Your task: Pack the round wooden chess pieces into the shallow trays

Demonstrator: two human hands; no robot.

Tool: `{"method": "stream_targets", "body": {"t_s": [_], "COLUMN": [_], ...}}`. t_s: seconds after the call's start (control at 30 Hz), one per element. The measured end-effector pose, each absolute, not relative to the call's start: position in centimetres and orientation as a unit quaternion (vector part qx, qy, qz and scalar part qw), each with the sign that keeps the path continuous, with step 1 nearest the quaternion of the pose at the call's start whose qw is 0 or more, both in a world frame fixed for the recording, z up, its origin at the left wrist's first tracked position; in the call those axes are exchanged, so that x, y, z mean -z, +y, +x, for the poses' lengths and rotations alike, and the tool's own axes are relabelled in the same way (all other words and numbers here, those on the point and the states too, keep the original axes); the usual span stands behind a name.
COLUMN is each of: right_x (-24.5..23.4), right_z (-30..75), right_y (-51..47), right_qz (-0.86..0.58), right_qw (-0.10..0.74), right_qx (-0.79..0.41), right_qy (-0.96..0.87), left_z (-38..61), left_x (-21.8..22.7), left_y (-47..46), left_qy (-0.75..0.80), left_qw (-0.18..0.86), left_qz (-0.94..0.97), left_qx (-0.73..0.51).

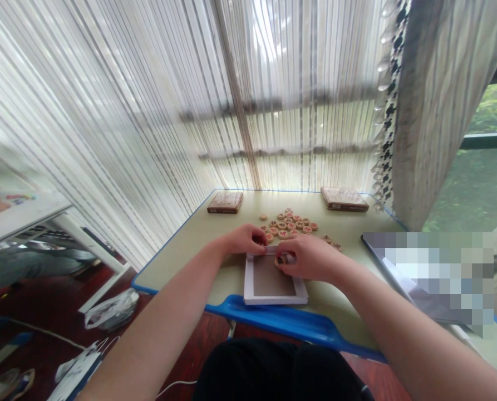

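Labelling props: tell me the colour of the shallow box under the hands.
White rim, grey-brown inside; the box shows best in the head view.

Head-worn camera looks forward and down along the person's own forearms onto a table (pixel 181 250) at close range. The left hand (pixel 242 240) and the right hand (pixel 310 257), pinching a game piece (pixel 279 260), meet just below centre. Curtains (pixel 148 111) fill 9 to 1 o'clock, with a window (pixel 490 167) at 3 o'clock.

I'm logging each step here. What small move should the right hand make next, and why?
Probably set the wooden disc flat inside the white box, at its far edge: the right hand pinches it there, and the left hand rests at its rim.
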State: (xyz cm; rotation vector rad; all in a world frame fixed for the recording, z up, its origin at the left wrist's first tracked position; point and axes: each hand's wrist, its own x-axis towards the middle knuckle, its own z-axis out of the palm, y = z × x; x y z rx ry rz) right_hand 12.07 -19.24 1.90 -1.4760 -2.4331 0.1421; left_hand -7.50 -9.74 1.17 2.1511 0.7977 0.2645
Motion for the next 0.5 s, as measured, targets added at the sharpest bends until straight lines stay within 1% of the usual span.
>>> {"method": "stream_targets", "body": {"t_s": [0.1, 0.2, 0.3, 0.4, 0.5], "right_x": [-2.04, -2.22, -2.50, -2.69, -2.68], "right_z": [12.24, 12.38, 12.39, 12.26, 12.22], "right_y": [-19.16, -19.13, -19.22, -19.40, -19.56], "right_qz": [-0.506, -0.538, -0.563, -0.571, -0.574], "right_qw": [0.143, 0.139, 0.118, 0.101, 0.102], "right_qx": [-0.053, -0.017, 0.005, 0.013, 0.013], "right_qy": [-0.849, -0.831, -0.818, -0.814, -0.812], "left_z": [-7.62, -7.78, -7.90, -7.96, -8.03], "left_x": [-1.24, -1.27, -1.34, -1.44, -1.48], "left_y": [-9.67, -9.52, -9.42, -9.41, -9.40], "left_qy": [0.314, 0.320, 0.324, 0.318, 0.311], "left_qw": [0.411, 0.403, 0.399, 0.403, 0.408], "left_qz": [0.849, 0.851, 0.852, 0.853, 0.853], "left_qx": [-0.106, -0.104, -0.098, -0.093, -0.093]}}
